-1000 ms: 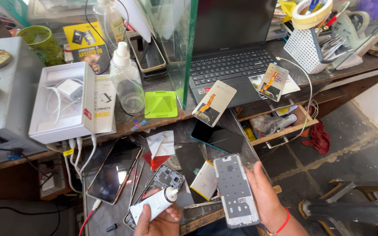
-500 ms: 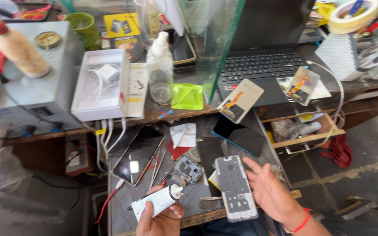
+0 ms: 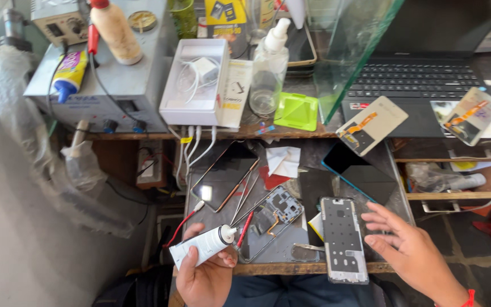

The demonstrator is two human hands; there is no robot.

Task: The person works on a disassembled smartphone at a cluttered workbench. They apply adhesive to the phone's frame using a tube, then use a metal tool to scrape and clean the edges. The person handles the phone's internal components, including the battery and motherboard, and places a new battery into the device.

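- Left hand (image 3: 203, 278): fingers closed around white squeeze tube of adhesive (image 3: 203, 246), nozzle near opened phone chassis (image 3: 269, 223).
- Right hand (image 3: 413, 253): fingers spread open, seemingly touching grey phone back frame (image 3: 343, 239) on bench (image 3: 308, 267).

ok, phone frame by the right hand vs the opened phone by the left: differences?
The phone frame is a bare silver plate, upright along the table edge; the opened phone lies tilted, dark, with boards and a flex cable showing. The right hand hovers open beside the frame; the left hand grips a white tube beside the opened phone. Both lie flat.
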